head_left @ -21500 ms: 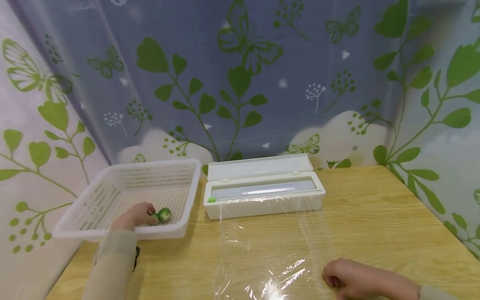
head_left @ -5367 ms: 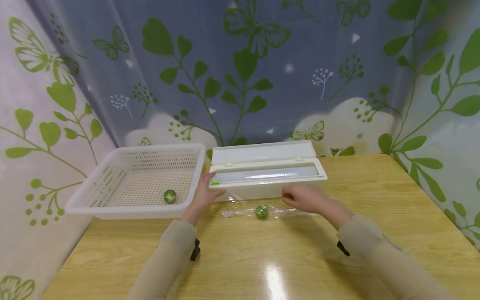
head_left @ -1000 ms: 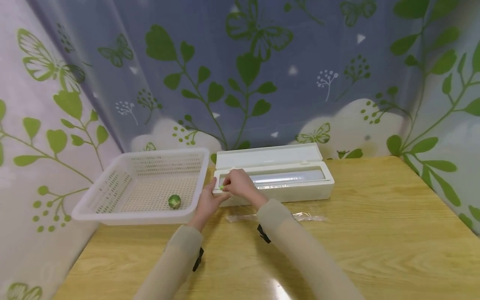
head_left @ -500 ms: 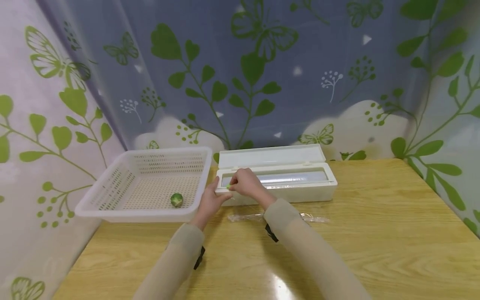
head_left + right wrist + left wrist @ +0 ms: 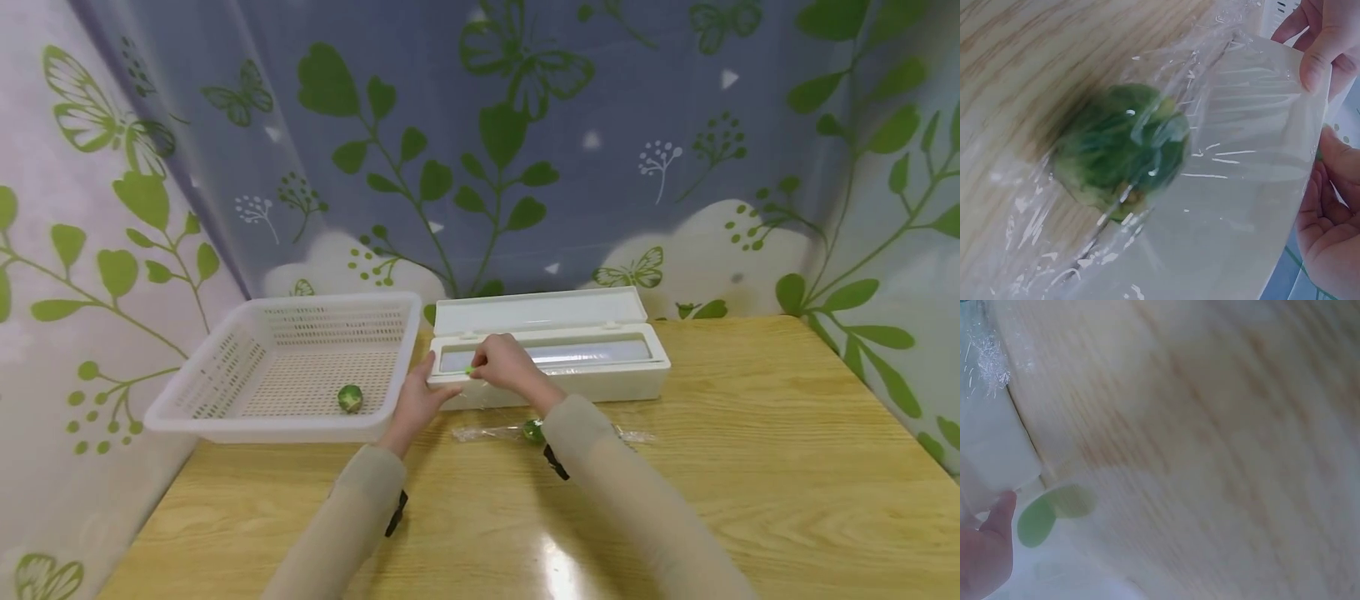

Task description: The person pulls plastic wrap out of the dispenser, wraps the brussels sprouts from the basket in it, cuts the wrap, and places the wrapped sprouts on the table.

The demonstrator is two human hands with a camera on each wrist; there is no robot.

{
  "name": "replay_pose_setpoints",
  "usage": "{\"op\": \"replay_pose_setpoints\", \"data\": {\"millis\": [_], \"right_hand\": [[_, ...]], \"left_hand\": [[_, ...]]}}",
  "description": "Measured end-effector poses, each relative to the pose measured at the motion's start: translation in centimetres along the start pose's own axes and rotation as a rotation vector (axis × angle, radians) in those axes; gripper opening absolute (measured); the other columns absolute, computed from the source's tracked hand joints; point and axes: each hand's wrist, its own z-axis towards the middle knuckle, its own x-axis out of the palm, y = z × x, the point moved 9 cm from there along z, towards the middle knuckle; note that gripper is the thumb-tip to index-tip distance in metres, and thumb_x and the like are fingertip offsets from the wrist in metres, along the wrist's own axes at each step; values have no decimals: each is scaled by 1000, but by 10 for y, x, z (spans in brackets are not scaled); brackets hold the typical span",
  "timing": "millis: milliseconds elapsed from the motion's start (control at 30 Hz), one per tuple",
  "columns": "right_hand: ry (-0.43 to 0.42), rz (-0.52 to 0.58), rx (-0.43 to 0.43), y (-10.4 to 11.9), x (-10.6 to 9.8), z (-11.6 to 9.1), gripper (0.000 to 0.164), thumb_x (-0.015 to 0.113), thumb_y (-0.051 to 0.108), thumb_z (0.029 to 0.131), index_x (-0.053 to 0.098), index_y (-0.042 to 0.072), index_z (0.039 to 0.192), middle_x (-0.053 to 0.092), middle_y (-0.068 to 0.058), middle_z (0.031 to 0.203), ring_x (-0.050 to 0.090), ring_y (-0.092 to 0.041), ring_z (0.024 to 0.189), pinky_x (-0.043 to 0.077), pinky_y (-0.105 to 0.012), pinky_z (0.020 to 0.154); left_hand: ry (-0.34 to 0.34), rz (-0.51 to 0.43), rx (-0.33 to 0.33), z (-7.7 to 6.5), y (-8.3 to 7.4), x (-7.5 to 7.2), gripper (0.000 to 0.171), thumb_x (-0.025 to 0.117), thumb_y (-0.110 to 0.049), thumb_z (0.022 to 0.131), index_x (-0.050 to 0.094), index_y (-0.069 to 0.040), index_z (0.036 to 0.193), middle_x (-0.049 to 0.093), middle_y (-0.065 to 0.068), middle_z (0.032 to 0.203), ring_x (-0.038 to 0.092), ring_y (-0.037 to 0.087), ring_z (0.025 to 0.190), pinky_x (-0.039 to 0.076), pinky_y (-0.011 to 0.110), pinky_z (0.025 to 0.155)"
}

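My left hand [image 5: 416,407] grips the left end of a white cling film dispenser [image 5: 592,386], its thumb on the front wall. With thumb and fingers my right hand [image 5: 508,364] pinches the small green slide cutter [image 5: 469,370] on the dispenser's front edge, near the left end. In front of the box lies a Brussels sprout [image 5: 1125,150] rolled in clear cling film [image 5: 486,433]; the right sleeve partly covers it in the head view. That film still runs up onto the box front in the right wrist view.
A white perforated plastic basket [image 5: 262,430] stands left of the dispenser, with one unwrapped Brussels sprout [image 5: 350,398] inside. The dispenser's lid [image 5: 540,311] is raised at the back. All of it stands on a wooden table [image 5: 750,467] before a patterned curtain.
Earlier, two sprouts were in the basket and film lay flat; one sprout was then rolled up in it. In the last second my right hand slid the cutter rightward; the left hand kept its grip.
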Motion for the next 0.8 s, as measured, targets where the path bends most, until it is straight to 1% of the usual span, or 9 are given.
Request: {"op": "replay_pose_setpoints", "data": {"millis": [200,300,467,567,700,800], "right_hand": [[6,17,-5,-4,-4,-1,11,70,15,76,70,6,82,65,-1,77,58,-14,69,47,-24,64],[13,25,-2,-7,-6,-2,11,70,15,76,70,5,82,65,-2,77,58,-14,69,47,-24,63],[21,32,19,-15,-11,-5,11,70,15,76,70,6,82,64,-1,77,57,-13,68,47,-24,61],[25,27,9,-17,-13,-6,12,70,16,76,70,6,82,64,-1,76,58,-13,67,47,-24,61],[39,16,-12,-19,-14,-9,12,70,16,76,70,6,81,65,-1,75,58,-13,66,47,-23,61],[44,24,-12,-21,-15,-11,10,70,14,76,70,5,80,64,-1,74,57,-13,65,47,-24,61]], "left_hand": [[8,4,5,2,-3,2,80,71,-16,72,26,7,134,30,22,136,28,32,124,25,37,100],[8,2,-6,3,-3,3,80,71,-17,72,25,6,134,29,21,136,28,31,125,24,36,101],[16,-1,1,5,-4,5,80,71,-18,73,25,6,134,29,21,136,27,32,125,23,37,101],[12,-5,2,5,-4,5,80,71,-17,72,25,6,134,29,22,136,28,32,125,23,37,101],[24,-6,-15,2,-2,5,80,70,-17,74,24,6,135,27,21,137,26,32,126,21,38,102],[23,4,-20,-3,0,-1,79,70,-17,75,24,6,135,26,20,138,24,33,126,20,38,102]]}}
